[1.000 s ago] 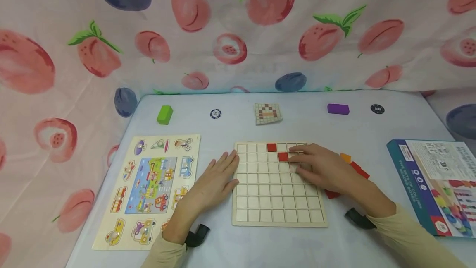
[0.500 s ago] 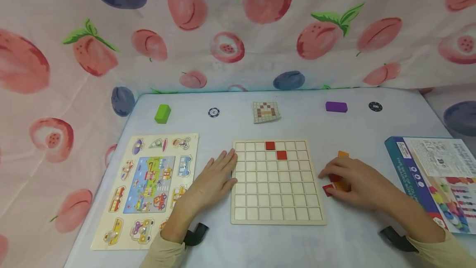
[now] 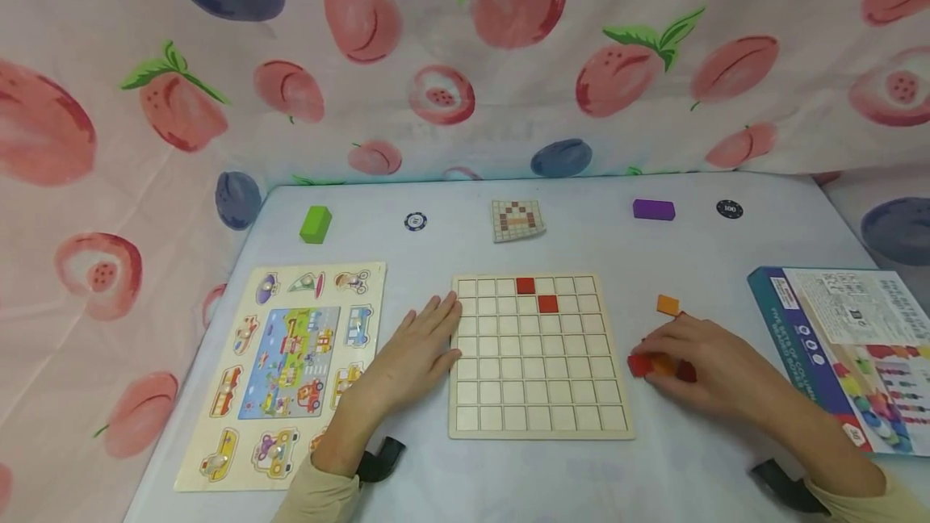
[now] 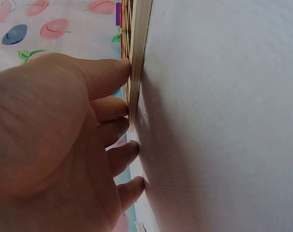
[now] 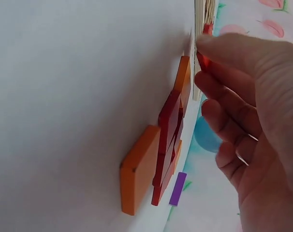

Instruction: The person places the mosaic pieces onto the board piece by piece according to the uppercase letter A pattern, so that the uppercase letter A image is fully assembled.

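Fingers of the right hand (image 3: 697,366) pinch a red tile (image 3: 640,365) just right of the grid board (image 3: 539,423).
Board cells lie leftward of that tile; the left hand (image 3: 414,357) rests flat, fingers straight, against the board's left edge.

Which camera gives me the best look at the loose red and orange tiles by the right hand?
Right wrist: the loose tiles fill the frame edge-on, overlapping, beside the right hand. The head view shows them small, partly under the hand. The left wrist view shows none.
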`<act>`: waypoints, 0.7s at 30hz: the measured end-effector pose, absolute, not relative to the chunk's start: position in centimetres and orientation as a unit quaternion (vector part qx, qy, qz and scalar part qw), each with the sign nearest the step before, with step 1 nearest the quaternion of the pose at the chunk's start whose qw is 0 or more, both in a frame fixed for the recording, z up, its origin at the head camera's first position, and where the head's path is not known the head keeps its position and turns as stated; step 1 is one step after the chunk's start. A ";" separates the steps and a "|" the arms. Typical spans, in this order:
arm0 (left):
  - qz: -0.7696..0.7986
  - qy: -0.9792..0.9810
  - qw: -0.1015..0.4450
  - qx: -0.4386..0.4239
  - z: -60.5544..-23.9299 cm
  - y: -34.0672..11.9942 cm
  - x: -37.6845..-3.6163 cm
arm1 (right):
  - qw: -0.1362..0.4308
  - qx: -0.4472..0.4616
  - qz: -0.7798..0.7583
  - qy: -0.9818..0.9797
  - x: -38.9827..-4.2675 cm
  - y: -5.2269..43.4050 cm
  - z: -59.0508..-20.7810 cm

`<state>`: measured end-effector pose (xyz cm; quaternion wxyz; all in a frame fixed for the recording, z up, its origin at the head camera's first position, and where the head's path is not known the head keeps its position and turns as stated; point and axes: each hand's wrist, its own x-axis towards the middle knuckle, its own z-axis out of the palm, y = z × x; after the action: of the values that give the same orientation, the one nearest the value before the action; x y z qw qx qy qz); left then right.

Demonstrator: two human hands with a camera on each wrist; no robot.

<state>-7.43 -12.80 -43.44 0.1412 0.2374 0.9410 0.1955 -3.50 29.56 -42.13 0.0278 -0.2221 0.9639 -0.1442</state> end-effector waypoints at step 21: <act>0.195 0.942 0.133 0.239 -43.2 -12.7 -7.3 | -0.084 -0.244 -0.162 0.953 -4.8 27.6 -43.0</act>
<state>-7.30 -12.75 -43.21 0.1331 0.2394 0.9418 0.1949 -4.76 27.57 -43.00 -0.0841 -0.2438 0.9526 -0.1615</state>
